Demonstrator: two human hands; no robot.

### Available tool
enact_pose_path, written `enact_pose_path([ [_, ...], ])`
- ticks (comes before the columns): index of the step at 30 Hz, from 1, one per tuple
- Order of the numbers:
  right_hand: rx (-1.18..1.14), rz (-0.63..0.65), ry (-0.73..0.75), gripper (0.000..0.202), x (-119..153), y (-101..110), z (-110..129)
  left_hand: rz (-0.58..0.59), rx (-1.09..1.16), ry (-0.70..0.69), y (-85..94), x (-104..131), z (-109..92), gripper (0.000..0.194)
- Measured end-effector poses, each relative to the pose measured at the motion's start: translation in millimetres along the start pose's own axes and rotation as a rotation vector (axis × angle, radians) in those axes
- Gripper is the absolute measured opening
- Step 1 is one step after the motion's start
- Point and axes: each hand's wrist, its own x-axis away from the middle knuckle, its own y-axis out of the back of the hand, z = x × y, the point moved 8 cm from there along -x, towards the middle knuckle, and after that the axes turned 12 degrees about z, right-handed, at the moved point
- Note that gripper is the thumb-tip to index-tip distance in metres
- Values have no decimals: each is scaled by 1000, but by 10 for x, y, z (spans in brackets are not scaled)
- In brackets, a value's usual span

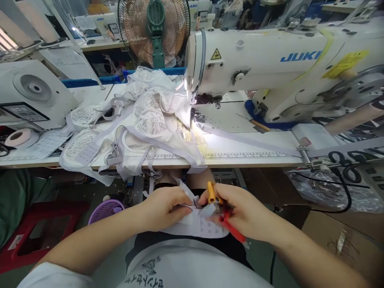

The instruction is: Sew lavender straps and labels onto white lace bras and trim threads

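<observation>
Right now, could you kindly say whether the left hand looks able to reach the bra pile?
Probably yes: the bra pile overhangs the table edge just ahead of the left hand, and nothing solid seems in between, though the fingers pinch white fabric.

Passable: bare worktop (225, 147) right of centre, in front of the sewing machine (264, 60), though a pale band (270, 146) crosses it slantwise toward the right edge. Heap of white lace bras (149, 116) blocks centre and left of centre, spilling over the front edge above the left hand (165, 208). Machine bars upper right; fan (156, 24) stands upper centre.
</observation>
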Motion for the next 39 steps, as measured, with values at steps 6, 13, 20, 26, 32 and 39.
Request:
enact_pose_path([
  [6,-497,33,-262,30,38,-140,-595,-128,11,-71,-180,116,52,17],
  [13,-852,60,-16,48,24,-437,-688,-155,87,47,-212,89,230,18],
  [20,-692,-25,-21,25,165,-431,-611,-154,163,103,-244,10,298,15],
  [26,-591,-8,-42,22,204,-393,-591,-112,106,39,-249,-13,182,17],
  [32,-514,20,-89,26,237,-390,-592,-39,48,38,-288,-29,86,16],
  [39,-429,-31,-51,24,379,-264,-407,-54,-37,67,-302,102,183,47],
])
